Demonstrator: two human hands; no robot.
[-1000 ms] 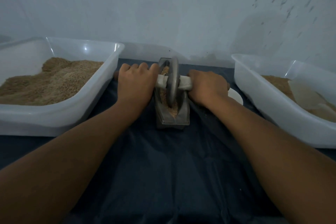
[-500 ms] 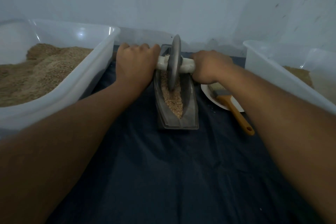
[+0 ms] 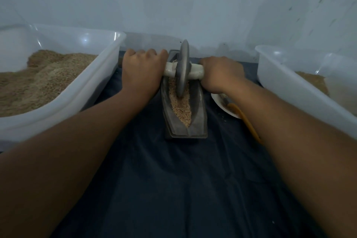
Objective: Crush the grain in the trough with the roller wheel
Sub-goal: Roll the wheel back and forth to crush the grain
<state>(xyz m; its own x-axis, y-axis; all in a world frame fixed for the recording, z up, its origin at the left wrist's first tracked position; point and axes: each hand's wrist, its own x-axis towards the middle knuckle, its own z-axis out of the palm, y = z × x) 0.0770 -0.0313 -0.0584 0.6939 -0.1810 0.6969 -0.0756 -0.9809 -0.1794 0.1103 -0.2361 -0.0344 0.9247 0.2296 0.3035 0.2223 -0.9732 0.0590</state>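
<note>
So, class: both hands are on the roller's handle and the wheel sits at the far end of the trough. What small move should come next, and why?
Probably draw the roller wheel back toward the body. It stands at the far end of the trough, and the grain nearer the person lies uncovered. The left hand and the right hand already grip the handle.

Cloth [image 3: 173,189] under trough [image 3: 197,121], tubs [image 3: 81,98].

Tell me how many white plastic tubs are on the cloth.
2: left tub beside the left hand, holding grain; right tub beyond the right arm. More may sit outside the view.
</note>
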